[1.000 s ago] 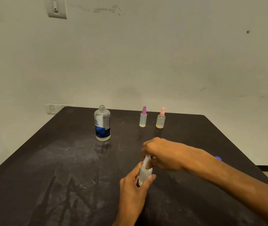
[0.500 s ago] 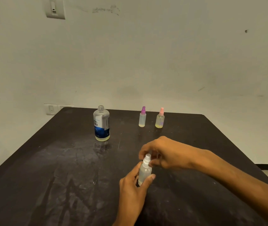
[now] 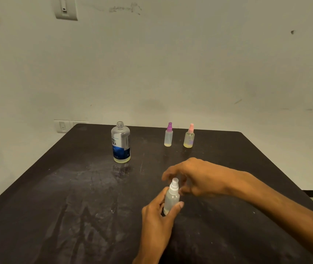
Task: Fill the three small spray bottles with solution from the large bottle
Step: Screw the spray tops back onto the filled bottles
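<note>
Near the front middle of the black table (image 3: pixel 56 197), your left hand (image 3: pixel 156 220) grips the white-capped spray bottle (image 3: pixel 171 199) round its body, thumb on the right side, fingers curled behind, bottle upright or leaning slightly. Your right hand (image 3: pixel 195 178) hovers just beside the white spray top, fingers loosely spread and holding nothing; whether a fingertip touches the cap is blurred, can't tell. The big bottle (image 3: pixel 121 142) stands uncapped at the back left, only a thin yellowish layer showing below its label. The purple-topped bottle (image 3: pixel 168 135) and the pink-topped bottle (image 3: pixel 189 137) stand capped at the back, just beside each other, well apart from your hands. Step in hand looks like closing up this third small bottle, so the task seems near its end; fill level inside is hard to read through the frosted plastic. Next move likely calls for a check that the top sits tight, then setting this bottle down, maybe by the other two, and recapping the big one. Against the frame a second ago: your right hand was clamped over the spray top, covering it; now it's come off and opened, cap fully exposed. Left hand's hold and the back bottles unchanged.
</note>
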